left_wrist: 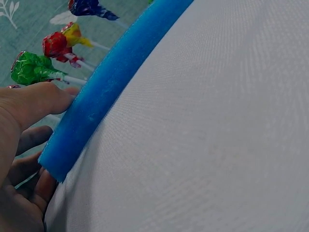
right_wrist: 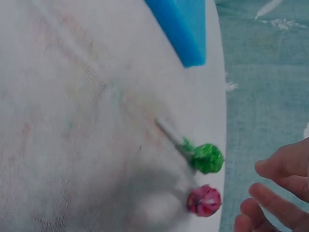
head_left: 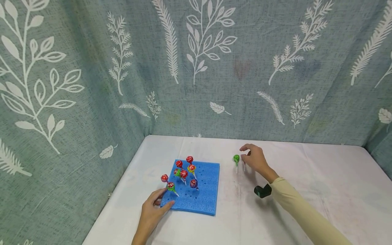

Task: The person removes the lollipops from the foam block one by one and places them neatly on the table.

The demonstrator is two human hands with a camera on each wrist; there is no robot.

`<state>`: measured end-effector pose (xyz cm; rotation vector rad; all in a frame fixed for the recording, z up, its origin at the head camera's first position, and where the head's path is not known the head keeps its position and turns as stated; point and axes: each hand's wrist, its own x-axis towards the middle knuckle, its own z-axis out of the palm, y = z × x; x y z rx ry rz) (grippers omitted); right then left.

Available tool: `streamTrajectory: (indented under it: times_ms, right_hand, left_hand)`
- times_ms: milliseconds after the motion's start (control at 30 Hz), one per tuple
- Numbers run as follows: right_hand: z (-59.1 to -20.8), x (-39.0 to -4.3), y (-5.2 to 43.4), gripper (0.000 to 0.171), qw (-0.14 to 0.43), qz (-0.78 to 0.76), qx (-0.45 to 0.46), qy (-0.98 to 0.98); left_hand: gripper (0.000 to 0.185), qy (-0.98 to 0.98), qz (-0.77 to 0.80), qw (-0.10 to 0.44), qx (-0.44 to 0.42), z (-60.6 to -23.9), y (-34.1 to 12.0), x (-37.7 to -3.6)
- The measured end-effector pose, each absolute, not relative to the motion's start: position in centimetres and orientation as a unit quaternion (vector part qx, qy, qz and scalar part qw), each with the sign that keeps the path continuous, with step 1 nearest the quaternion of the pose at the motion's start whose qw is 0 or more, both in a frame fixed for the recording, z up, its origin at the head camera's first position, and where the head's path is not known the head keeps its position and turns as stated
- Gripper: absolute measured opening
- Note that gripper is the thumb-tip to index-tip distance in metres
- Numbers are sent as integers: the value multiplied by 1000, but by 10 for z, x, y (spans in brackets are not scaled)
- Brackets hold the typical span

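Lollipops loose on the white tablecloth (head_left: 306,170): a green lollipop (head_left: 236,158) and a pink lollipop (right_wrist: 204,200) lie side by side right of the blue foam block (head_left: 205,190). Right hand (head_left: 255,159) hovers just over them, fingers loosely spread, gripping nothing. Left hand (head_left: 153,211) rests on the block's near-left corner, thumb on top, likely steadying it. Eight lollipops (head_left: 183,174) stand stuck in the foam's holes.
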<state>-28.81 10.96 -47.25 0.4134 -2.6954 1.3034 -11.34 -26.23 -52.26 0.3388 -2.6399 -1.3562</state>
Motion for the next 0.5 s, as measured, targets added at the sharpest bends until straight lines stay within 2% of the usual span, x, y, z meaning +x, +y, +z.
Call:
streamTrajectory:
  times_ms: [500]
  right_hand:
    - [-454, -260, 86, 15, 88, 474, 193, -855]
  left_hand:
    - [60, -886, -439, 67, 133, -524, -261, -114]
